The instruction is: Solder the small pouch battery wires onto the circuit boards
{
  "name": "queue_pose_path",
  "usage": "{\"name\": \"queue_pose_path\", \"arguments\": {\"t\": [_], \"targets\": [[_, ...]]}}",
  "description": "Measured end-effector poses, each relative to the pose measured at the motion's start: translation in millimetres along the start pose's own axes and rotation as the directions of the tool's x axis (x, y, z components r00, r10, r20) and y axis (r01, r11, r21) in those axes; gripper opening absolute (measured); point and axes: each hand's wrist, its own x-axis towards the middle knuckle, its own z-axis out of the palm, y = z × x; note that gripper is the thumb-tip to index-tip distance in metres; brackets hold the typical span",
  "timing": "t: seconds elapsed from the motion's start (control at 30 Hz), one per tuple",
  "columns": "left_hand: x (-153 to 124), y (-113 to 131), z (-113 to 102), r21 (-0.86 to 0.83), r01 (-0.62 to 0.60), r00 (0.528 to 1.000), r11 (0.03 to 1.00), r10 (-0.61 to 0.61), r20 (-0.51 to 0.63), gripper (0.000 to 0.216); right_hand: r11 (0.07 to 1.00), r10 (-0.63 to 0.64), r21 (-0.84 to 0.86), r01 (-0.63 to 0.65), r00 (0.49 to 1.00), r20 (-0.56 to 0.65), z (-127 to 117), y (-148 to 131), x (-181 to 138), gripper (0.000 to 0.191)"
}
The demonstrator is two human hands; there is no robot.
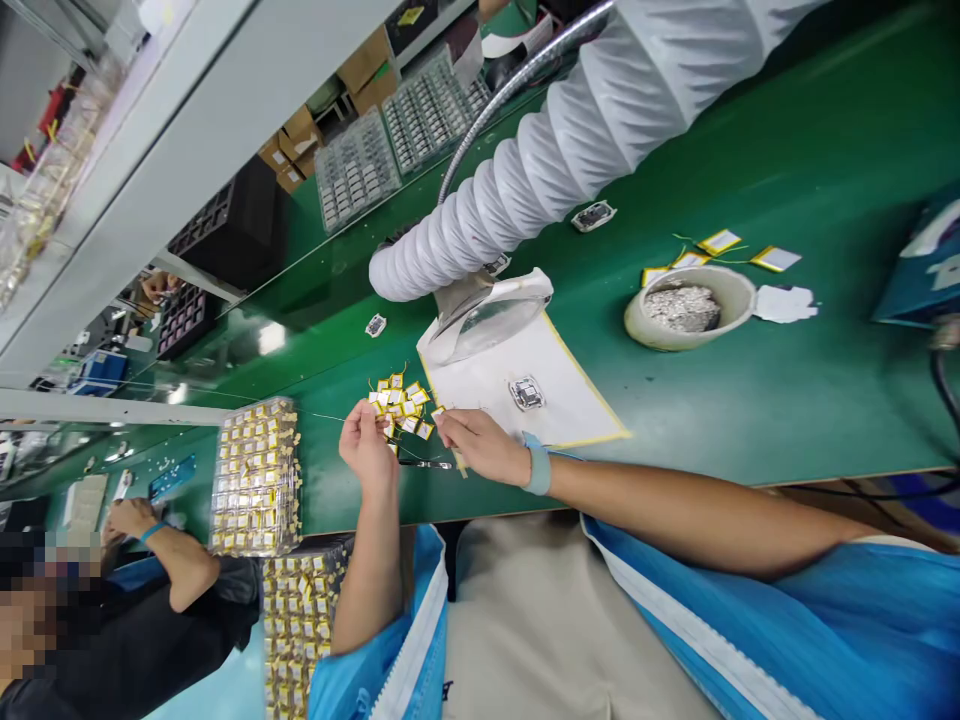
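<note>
My left hand [367, 445] is closed in a pinch beside a pile of small battery cells [401, 396] with yellow edges and thin leads. A fine pale wire [328, 416] runs out from its fingertips to the left. Across from it, my right hand [480, 445], with a light blue band on the wrist, pinches a small battery cell [439, 412] between thumb and finger. Dark tweezers [425, 463] lie on the green bench between the hands. A small circuit board [526, 393] rests on a white sheet [577, 405] with yellow edging.
A white ribbed duct [525, 160] with a clear hood [495, 320] hangs over the sheet. Right stands a cup [652, 335] of silvery material, near larger cells [776, 259]. Stacked clear trays of cells [255, 480] stand left, beside a co-worker's arm [180, 560].
</note>
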Motion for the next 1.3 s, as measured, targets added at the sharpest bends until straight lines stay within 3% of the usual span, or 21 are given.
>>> {"name": "queue_pose_path", "arguments": {"t": [0.1, 0.17, 0.3, 0.4, 0.5, 0.67, 0.73, 0.8, 0.87, 1.0, 1.1, 1.2, 1.3], "targets": [[32, 5, -9, 0.27, -0.14, 0.986, 0.953, 0.109, 0.124, 0.037, 0.985, 0.084, 0.148, -0.086, 0.996, 0.026, 1, 0, 2, 0.044], [62, 11, -1, 0.421, -0.246, 0.962, 0.873, 0.166, 0.218, 0.026, 0.96, 0.137, 0.234, -0.15, 0.988, 0.072, 1, -1, 4, 0.041], [132, 20, 44, 0.603, -0.386, 0.914, 0.698, 0.198, 0.355, 0.034, 0.912, 0.201, 0.332, -0.24, 0.968, 0.148, -2, -7, 6, 0.038], [168, 23, 74, 0.668, -0.422, 0.895, 0.612, 0.164, 0.415, 0.033, 0.893, 0.226, 0.356, -0.276, 0.958, 0.176, -6, -11, 7, 0.037], [168, 22, 85, 0.715, -0.43, 0.895, 0.55, 0.155, 0.419, 0.028, 0.882, 0.246, 0.36, -0.306, 0.948, 0.202, -8, -13, 6, 0.038], [105, 8, 71, 0.769, -0.423, 0.904, 0.479, 0.169, 0.392, 0.043, 0.859, 0.281, 0.356, -0.368, 0.92, 0.272, -8, -7, -1, 0.045], [81, 0, 50, 0.745, -0.459, 0.888, 0.484, 0.235, 0.395, 0.053, 0.851, 0.286, 0.363, -0.38, 0.914, 0.287, -10, -4, -3, 0.049], [68, -5, 12, 0.739, -0.466, 0.884, 0.487, 0.295, 0.363, 0.051, 0.844, 0.287, 0.371, -0.387, 0.911, 0.297, -13, -3, -4, 0.05], [66, -3, -44, 0.794, -0.382, 0.917, 0.473, 0.297, 0.264, 0.04, 0.84, 0.287, 0.376, -0.39, 0.909, 0.302, -15, -3, -4, 0.05], [91, 14, -180, 0.898, -0.103, 0.969, 0.429, 0.247, -0.007, 0.033, 0.84, 0.295, 0.383, -0.385, 0.915, 0.274, -18, -1, -4, 0.05], [114, 19, -260, 0.916, 0.028, 0.982, 0.4, 0.161, -0.1, 0.032, 0.847, 0.307, 0.362, -0.389, 0.914, 0.264, -18, 3, -1, 0.048], [126, 10, -301, 0.917, -0.006, 0.993, 0.398, 0.111, -0.042, 0.038, 0.858, 0.307, 0.338, -0.388, 0.913, 0.269, -18, 5, 3, 0.044], [130, -3, -314, 0.898, -0.158, 0.978, 0.411, 0.193, 0.083, 0.04, 0.868, 0.299, 0.327, -0.375, 0.918, 0.26, -18, 5, 6, 0.039]]}}
